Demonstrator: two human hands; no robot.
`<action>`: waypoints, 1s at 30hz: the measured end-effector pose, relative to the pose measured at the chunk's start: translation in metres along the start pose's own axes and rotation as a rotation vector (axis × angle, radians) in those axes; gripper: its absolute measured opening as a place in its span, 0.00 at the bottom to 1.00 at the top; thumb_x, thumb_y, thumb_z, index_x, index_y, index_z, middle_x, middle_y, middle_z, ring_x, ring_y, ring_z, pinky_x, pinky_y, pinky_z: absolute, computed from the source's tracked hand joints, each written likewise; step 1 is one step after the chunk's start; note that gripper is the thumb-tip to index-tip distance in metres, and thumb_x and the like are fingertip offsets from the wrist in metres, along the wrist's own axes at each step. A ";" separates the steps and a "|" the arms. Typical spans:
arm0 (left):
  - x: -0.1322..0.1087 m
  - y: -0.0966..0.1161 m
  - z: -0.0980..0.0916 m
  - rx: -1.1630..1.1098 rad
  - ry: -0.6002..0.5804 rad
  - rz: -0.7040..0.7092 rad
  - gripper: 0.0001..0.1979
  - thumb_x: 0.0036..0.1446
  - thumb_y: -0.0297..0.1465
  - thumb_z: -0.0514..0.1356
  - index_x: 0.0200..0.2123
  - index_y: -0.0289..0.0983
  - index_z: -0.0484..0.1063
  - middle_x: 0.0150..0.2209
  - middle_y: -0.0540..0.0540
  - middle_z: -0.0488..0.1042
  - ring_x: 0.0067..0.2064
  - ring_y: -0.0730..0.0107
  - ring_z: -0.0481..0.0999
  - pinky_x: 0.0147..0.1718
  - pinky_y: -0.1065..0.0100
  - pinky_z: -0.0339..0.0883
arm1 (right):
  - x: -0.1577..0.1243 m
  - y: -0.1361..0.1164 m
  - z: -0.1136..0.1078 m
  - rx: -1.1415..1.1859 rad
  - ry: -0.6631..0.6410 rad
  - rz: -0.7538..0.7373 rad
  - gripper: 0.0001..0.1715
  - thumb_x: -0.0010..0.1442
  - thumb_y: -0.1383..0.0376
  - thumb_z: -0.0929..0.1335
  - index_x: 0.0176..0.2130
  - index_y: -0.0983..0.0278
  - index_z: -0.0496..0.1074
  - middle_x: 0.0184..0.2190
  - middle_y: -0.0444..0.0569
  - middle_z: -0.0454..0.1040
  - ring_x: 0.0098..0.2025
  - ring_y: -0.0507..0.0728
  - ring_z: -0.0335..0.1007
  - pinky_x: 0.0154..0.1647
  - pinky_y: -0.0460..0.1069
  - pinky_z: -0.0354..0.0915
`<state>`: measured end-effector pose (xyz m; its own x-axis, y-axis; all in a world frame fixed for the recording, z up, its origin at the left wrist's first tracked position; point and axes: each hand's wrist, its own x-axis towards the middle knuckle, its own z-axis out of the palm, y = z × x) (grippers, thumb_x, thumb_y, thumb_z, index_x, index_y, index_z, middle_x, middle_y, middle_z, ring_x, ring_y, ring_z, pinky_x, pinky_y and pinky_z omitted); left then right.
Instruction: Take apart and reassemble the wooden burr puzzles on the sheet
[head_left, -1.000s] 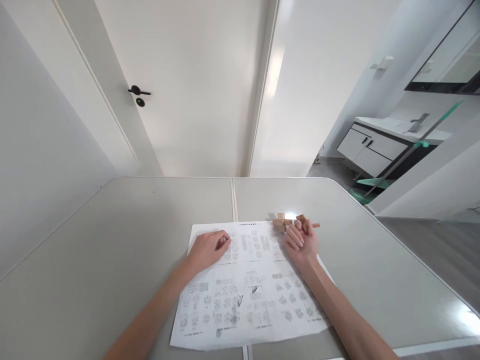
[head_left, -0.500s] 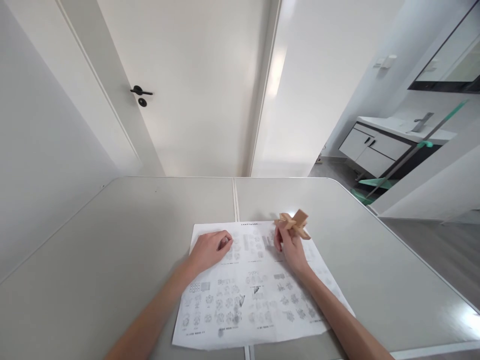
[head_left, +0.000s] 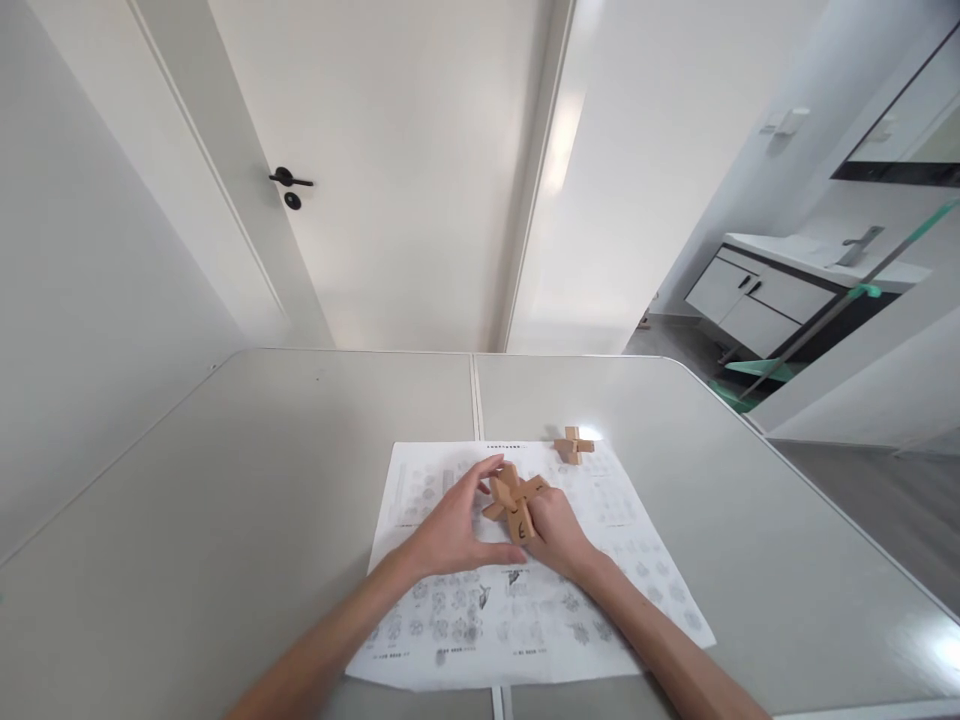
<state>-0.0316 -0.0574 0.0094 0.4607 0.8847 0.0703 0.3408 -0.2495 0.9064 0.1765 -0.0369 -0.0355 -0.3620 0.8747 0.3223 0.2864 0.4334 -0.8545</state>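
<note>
A wooden burr puzzle (head_left: 507, 497) of crossed blocks, with dark marks on some faces, is held over the paper sheet (head_left: 420, 668). My right hand (head_left: 559, 530) is closed on its right side, and the palm hides part of the blocks. My left hand (head_left: 454, 530) curves around its left side with thumb and fingers spread; whether the fingertips touch the wood is hard to tell. A smaller wooden cross-shaped puzzle (head_left: 574, 446) sits by the sheet's far right edge, apart from both hands.
The printed sheet with rows of small diagrams lies on a grey table (head_left: 225, 520) with a seam down its middle. Beyond the table's far edge stands a white door (head_left: 397, 180) with a black handle (head_left: 291, 180). A sink cabinet (head_left: 765, 300) is at the right.
My right hand has brought a wooden puzzle left and nearer to me. My left hand has moved right and uncurled beside it. The smaller puzzle now shows separately at the sheet's far edge.
</note>
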 end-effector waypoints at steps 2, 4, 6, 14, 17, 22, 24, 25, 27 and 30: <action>0.000 0.001 0.004 -0.057 -0.022 0.027 0.56 0.44 0.43 0.79 0.72 0.48 0.54 0.69 0.36 0.63 0.67 0.42 0.66 0.63 0.46 0.65 | 0.000 -0.001 0.004 -0.014 -0.032 -0.017 0.14 0.44 0.75 0.69 0.20 0.60 0.62 0.19 0.43 0.63 0.23 0.53 0.50 0.27 0.49 0.44; 0.000 0.003 0.006 -0.061 -0.017 0.051 0.53 0.45 0.40 0.78 0.71 0.49 0.57 0.67 0.38 0.67 0.65 0.45 0.69 0.63 0.46 0.65 | -0.001 -0.001 0.007 -0.019 -0.055 -0.024 0.13 0.45 0.75 0.69 0.20 0.60 0.63 0.20 0.43 0.64 0.23 0.53 0.51 0.27 0.49 0.44; 0.000 0.003 0.006 -0.019 0.013 0.069 0.51 0.45 0.37 0.77 0.69 0.48 0.59 0.64 0.40 0.71 0.62 0.46 0.72 0.63 0.46 0.66 | -0.002 -0.001 0.007 -0.015 -0.067 -0.018 0.13 0.47 0.76 0.69 0.21 0.60 0.64 0.23 0.43 0.67 0.23 0.52 0.51 0.27 0.49 0.46; 0.003 -0.002 -0.007 -0.060 0.160 0.063 0.45 0.50 0.35 0.73 0.68 0.44 0.60 0.63 0.39 0.72 0.63 0.48 0.73 0.63 0.49 0.68 | 0.003 -0.018 -0.002 0.527 -0.182 0.144 0.18 0.69 0.59 0.71 0.56 0.57 0.70 0.34 0.45 0.73 0.29 0.54 0.66 0.29 0.48 0.61; 0.004 -0.004 -0.010 -0.110 0.148 0.061 0.43 0.51 0.34 0.73 0.67 0.44 0.60 0.62 0.38 0.72 0.61 0.49 0.74 0.61 0.50 0.70 | 0.006 -0.020 -0.007 0.712 -0.184 0.193 0.17 0.70 0.52 0.70 0.53 0.59 0.71 0.30 0.42 0.72 0.25 0.51 0.65 0.25 0.46 0.58; 0.004 -0.005 -0.010 -0.176 0.100 0.065 0.45 0.50 0.34 0.74 0.69 0.44 0.60 0.66 0.37 0.69 0.63 0.48 0.73 0.59 0.51 0.74 | 0.008 -0.017 -0.011 0.754 -0.135 0.219 0.16 0.68 0.52 0.72 0.46 0.60 0.72 0.30 0.42 0.74 0.21 0.49 0.62 0.23 0.46 0.56; 0.004 -0.005 -0.011 -0.130 0.109 0.079 0.47 0.49 0.35 0.75 0.69 0.45 0.60 0.65 0.37 0.70 0.64 0.47 0.72 0.62 0.48 0.71 | 0.008 -0.016 -0.012 0.743 -0.130 0.220 0.16 0.67 0.52 0.73 0.46 0.60 0.73 0.29 0.42 0.75 0.21 0.48 0.61 0.24 0.46 0.57; 0.004 -0.006 -0.012 -0.105 0.108 0.084 0.47 0.49 0.36 0.76 0.69 0.45 0.60 0.65 0.38 0.70 0.64 0.47 0.72 0.63 0.46 0.69 | 0.008 -0.015 -0.012 0.737 -0.129 0.220 0.16 0.67 0.52 0.73 0.46 0.60 0.73 0.30 0.43 0.75 0.21 0.48 0.61 0.24 0.46 0.57; 0.004 -0.006 -0.013 -0.066 0.098 0.088 0.47 0.48 0.36 0.77 0.69 0.46 0.61 0.65 0.39 0.71 0.64 0.46 0.72 0.65 0.44 0.66 | 0.007 -0.014 -0.012 0.733 -0.128 0.226 0.17 0.66 0.52 0.74 0.47 0.60 0.74 0.30 0.43 0.76 0.21 0.48 0.61 0.24 0.46 0.57; 0.004 -0.006 -0.014 -0.044 0.086 0.078 0.48 0.46 0.38 0.78 0.68 0.46 0.62 0.64 0.40 0.72 0.64 0.46 0.73 0.65 0.44 0.65 | 0.007 -0.012 -0.012 0.747 -0.128 0.235 0.18 0.66 0.52 0.74 0.47 0.60 0.74 0.30 0.42 0.76 0.20 0.47 0.59 0.24 0.46 0.56</action>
<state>-0.0435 -0.0470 0.0101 0.4120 0.8942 0.1749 0.2695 -0.3030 0.9141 0.1810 -0.0334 -0.0185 -0.4783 0.8736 0.0891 -0.2864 -0.0593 -0.9563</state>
